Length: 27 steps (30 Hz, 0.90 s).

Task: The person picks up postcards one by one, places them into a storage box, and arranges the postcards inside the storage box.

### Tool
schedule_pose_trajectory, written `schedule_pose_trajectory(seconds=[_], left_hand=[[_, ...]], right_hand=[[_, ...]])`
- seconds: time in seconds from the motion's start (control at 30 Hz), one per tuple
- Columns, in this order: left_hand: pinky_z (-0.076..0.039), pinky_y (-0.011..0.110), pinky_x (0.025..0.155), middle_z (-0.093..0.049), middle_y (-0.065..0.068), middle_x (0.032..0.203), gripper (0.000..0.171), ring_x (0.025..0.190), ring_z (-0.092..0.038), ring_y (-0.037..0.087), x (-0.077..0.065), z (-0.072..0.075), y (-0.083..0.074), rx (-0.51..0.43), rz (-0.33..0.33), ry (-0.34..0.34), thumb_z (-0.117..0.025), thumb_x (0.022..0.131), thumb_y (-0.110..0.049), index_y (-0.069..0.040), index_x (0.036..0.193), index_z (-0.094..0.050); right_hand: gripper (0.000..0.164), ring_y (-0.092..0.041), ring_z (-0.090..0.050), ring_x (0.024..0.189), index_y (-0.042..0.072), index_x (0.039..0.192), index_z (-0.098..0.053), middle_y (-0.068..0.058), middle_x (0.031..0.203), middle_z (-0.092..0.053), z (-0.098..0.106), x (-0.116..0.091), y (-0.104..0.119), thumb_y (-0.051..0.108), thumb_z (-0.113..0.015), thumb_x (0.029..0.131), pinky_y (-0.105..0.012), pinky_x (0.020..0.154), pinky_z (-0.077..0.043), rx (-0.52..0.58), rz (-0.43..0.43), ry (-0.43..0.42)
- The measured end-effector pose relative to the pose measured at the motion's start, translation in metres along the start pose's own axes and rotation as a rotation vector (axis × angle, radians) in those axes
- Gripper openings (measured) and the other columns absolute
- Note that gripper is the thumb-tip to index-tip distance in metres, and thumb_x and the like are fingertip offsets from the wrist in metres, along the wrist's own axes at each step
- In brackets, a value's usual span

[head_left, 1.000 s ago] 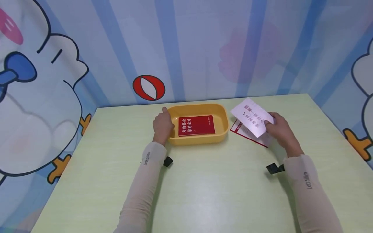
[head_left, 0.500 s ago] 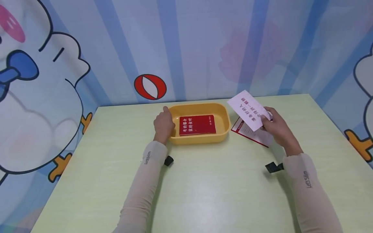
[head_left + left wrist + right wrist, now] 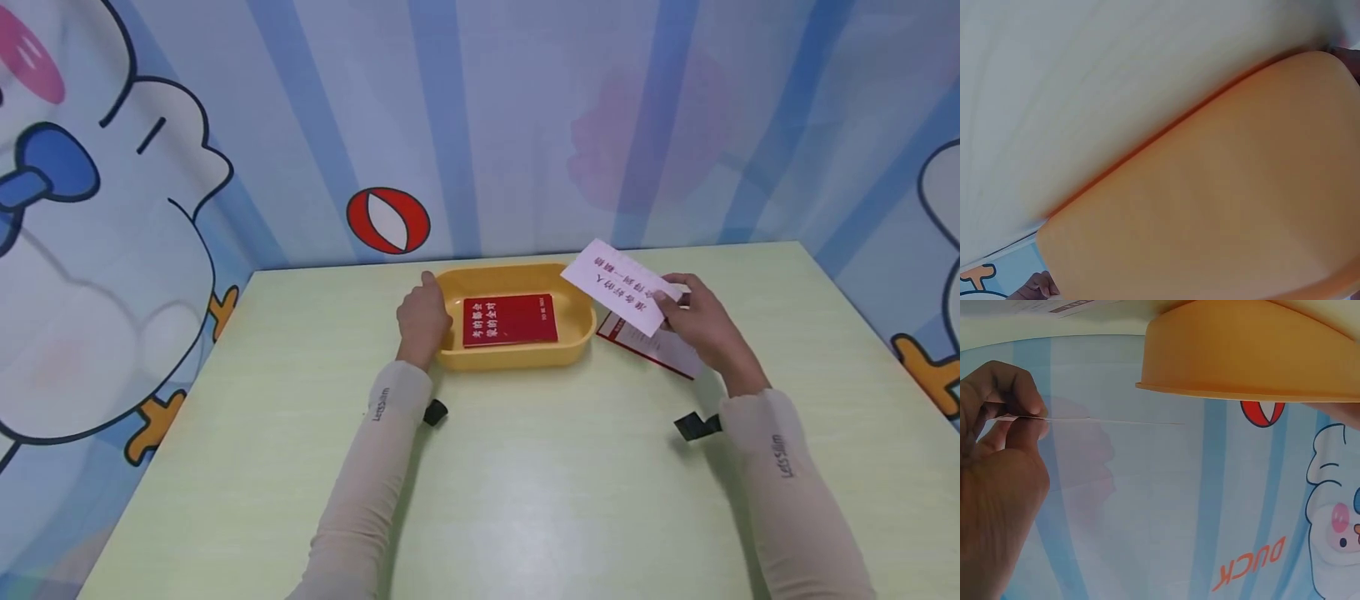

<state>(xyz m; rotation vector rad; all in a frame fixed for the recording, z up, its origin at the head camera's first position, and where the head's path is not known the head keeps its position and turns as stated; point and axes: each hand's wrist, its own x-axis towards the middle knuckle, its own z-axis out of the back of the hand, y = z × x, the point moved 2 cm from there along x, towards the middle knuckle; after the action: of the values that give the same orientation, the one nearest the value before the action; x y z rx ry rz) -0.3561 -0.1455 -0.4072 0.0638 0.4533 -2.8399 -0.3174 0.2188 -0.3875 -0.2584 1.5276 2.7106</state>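
A yellow plastic tray (image 3: 517, 358) stands near the table's back edge. My left hand (image 3: 422, 321) grips its left end, thumb at the rim. Inside lies a red card (image 3: 517, 320) with white lettering. My right hand (image 3: 701, 321) pinches a pale pink card (image 3: 618, 287) with dark lettering by its right end; the card's left end overlaps the tray's right corner in the head view. Edge-on in the right wrist view, the card (image 3: 1110, 420) appears as a thin line between thumb and fingers. On the table under it lies another white card (image 3: 652, 343) with a red edge, partly covered.
The pale green table (image 3: 555, 475) ends at a cartoon-printed backdrop (image 3: 517, 125) behind and at both sides. A black strap end (image 3: 697, 427) sticks out from the right wrist, another strap end (image 3: 435, 412) from the left.
My right hand has lifted the pink card off the white card and carried it left, to the tray's right corner. The left hand stays on the tray.
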Motion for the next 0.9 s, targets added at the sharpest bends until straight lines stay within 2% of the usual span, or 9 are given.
schedule_pose_trajectory(seconds=[0.2, 0.43, 0.67, 0.9], left_hand=[[-0.056, 0.041, 0.095, -0.061, 0.014, 0.115, 0.064, 0.1, -0.062, 0.027, 0.002, -0.002, -0.006, 0.009, -0.018, 0.01, -0.071, 0.087, -0.013, -0.005, 0.138, -0.033], [-0.057, 0.043, 0.092, -0.062, 0.016, 0.112, 0.059, 0.096, -0.063, 0.029, 0.0, -0.004, 0.0, 0.013, -0.045, -0.04, -0.07, 0.087, -0.014, -0.003, 0.133, -0.036], [-0.056, 0.045, 0.093, -0.061, 0.018, 0.112, 0.058, 0.097, -0.062, 0.031, -0.003, 0.0, 0.004, -0.007, -0.038, -0.009, -0.07, 0.087, -0.014, -0.003, 0.132, -0.035], [-0.056, 0.045, 0.091, -0.062, 0.018, 0.111, 0.055, 0.096, -0.063, 0.031, -0.002, -0.001, 0.001, -0.014, -0.048, -0.001, -0.069, 0.087, -0.012, -0.002, 0.13, -0.036]], right_hand=[[0.064, -0.024, -0.058, 0.102, 0.009, 0.152, -0.018, -0.02, 0.129, -0.046, 0.001, -0.002, 0.002, 0.043, -0.039, 0.102, -0.038, 0.086, -0.052, -0.017, -0.007, -0.015], [0.059, -0.027, -0.057, 0.103, 0.011, 0.151, -0.021, -0.021, 0.129, -0.047, -0.009, -0.001, 0.01, 0.041, -0.039, 0.103, -0.036, 0.085, -0.051, -0.03, 0.002, 0.012], [0.055, -0.029, -0.054, 0.102, 0.013, 0.15, -0.024, -0.02, 0.124, -0.049, -0.015, 0.001, 0.015, 0.039, -0.039, 0.104, -0.038, 0.084, -0.048, -0.018, 0.003, 0.022], [0.051, -0.028, -0.056, 0.095, 0.014, 0.148, -0.028, -0.017, 0.115, -0.052, -0.015, 0.003, 0.015, 0.036, -0.04, 0.104, -0.036, 0.078, -0.05, -0.045, 0.015, 0.009]])
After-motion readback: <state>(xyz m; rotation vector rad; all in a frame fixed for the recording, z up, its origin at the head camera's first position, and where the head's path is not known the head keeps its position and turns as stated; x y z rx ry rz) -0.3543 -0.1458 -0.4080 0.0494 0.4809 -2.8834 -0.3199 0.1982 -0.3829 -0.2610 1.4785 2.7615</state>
